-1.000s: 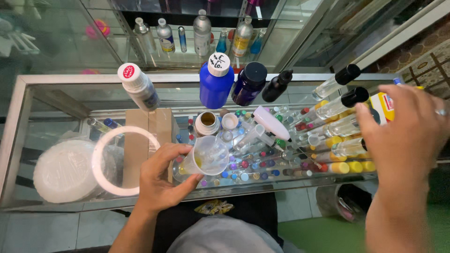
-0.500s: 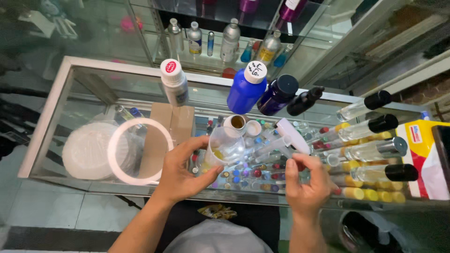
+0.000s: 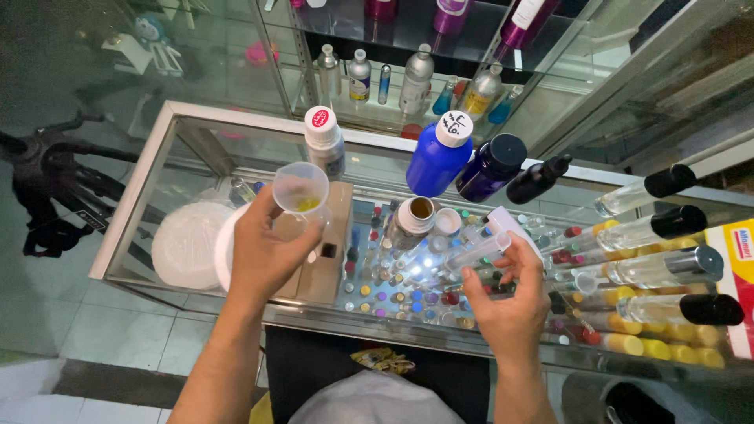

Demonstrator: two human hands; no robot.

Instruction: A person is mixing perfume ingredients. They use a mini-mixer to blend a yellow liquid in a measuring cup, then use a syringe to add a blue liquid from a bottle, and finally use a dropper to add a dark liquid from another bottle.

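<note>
Cup [image 3: 300,191]: clear thin plastic, slightly frosted. Syringe [image 3: 479,253]: clear smooth plastic. Counter [image 3: 196,137]: glossy glass top, pale metal edging. Blue bottle [image 3: 437,157]: matt plastic, white ribbed cap. Dark bottle [image 3: 488,169]: glossy. Box [image 3: 334,243] near the counter's front edge: matt brown cardboard.

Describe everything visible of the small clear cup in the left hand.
The clear cup looks like thin translucent plastic, tapering from a wide round rim to a narrower base. A little yellow liquid sits at its bottom. It is held tilted, above the glass counter, near the white-capped bottle. The left hand wraps its lower part, fingers around the side; nothing else touches it.
</note>
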